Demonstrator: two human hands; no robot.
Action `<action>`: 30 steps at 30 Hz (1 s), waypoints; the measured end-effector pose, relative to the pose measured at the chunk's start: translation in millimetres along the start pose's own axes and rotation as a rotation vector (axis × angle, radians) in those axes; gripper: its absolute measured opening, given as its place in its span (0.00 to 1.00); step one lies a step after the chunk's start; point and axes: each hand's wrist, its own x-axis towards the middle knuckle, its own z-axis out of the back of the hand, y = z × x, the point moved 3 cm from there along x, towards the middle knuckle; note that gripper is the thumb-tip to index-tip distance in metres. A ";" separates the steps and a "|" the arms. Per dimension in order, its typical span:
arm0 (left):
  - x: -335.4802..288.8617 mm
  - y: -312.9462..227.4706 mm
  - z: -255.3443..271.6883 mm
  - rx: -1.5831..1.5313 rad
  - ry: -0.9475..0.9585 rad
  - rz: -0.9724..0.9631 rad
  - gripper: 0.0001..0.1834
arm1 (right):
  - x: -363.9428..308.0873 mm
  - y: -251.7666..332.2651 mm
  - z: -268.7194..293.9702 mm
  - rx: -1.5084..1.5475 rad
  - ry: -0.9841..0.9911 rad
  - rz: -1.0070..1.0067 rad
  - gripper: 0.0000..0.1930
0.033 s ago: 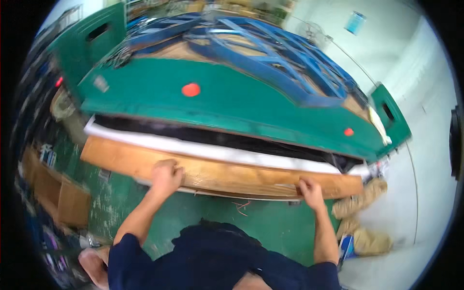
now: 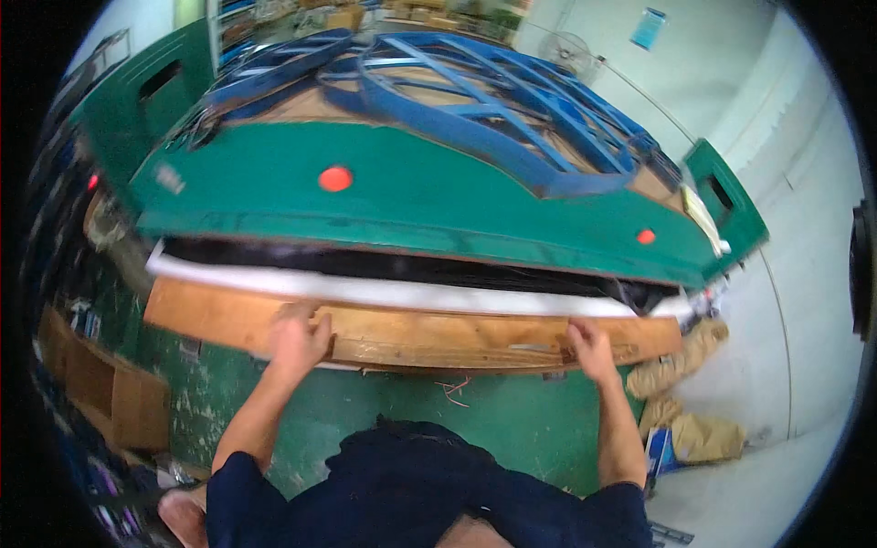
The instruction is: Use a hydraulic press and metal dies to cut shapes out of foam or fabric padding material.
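Touching board (image 2: 416, 332), left hand (image 2: 298, 342), right hand (image 2: 592, 351), box (image 2: 139, 409), contents unclear

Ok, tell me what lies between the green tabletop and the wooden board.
The head view shows a black band along the green tabletop, then a long white strip along the wooden board.

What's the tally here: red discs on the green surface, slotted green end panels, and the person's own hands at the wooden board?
Red discs on the green surface: 2
Slotted green end panels: 2
Own hands at the wooden board, left hand and right hand: 2
Total: 6
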 end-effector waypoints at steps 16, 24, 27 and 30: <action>181.0 -69.6 21.4 0.040 -0.336 -0.338 0.10 | 182.3 -24.1 99.3 -0.143 -0.609 -0.024 0.15; 183.2 -78.7 15.4 0.090 -0.298 -0.223 0.10 | 180.3 -27.3 104.3 -0.089 -0.534 -0.046 0.12; 182.7 -79.6 17.8 0.103 -0.255 -0.167 0.10 | 181.4 -23.5 114.6 -0.141 -0.505 0.021 0.12; 184.8 -81.4 34.6 0.034 -0.129 0.052 0.09 | 186.5 9.1 136.6 0.168 -0.189 -0.276 0.14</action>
